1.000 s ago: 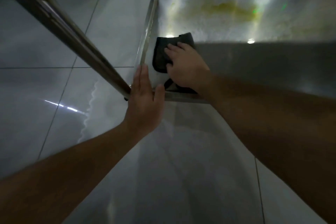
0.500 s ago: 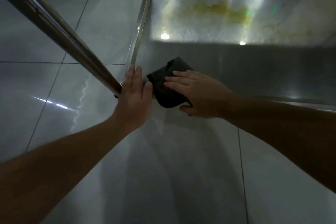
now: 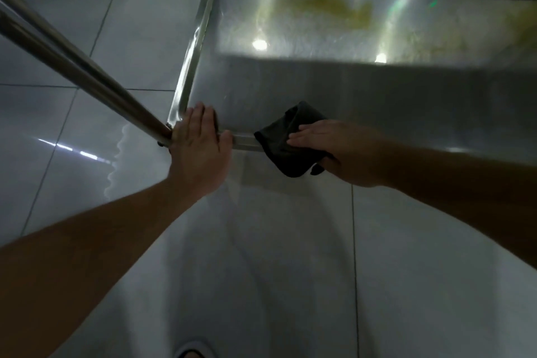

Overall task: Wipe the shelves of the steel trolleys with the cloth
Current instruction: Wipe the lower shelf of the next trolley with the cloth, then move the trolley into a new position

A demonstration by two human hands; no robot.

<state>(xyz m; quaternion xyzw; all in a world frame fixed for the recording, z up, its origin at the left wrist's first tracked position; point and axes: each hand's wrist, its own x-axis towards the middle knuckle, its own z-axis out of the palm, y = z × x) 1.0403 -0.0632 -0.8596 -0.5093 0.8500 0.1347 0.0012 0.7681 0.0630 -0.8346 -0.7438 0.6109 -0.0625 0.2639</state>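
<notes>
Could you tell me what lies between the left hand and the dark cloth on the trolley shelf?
In the head view, only a bare stretch of the shelf's front rim separates the left hand from the cloth, which the right hand presses.

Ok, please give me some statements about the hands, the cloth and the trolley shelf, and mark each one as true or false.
1. The right hand presses a dark cloth on the near rim of the shelf. True.
2. The left hand holds a second cloth. False: it holds nothing and rests flat on the near left corner of the shelf.
3. Yellowish stains show on the far part of the shelf. True.
4. The cloth lies on those stains. False: it is at the near edge, apart from them.
5. A steel tube of the trolley meets the shelf corner beside the left hand. True.
6. The floor is carpeted. False: it is glossy tiled floor.
</notes>
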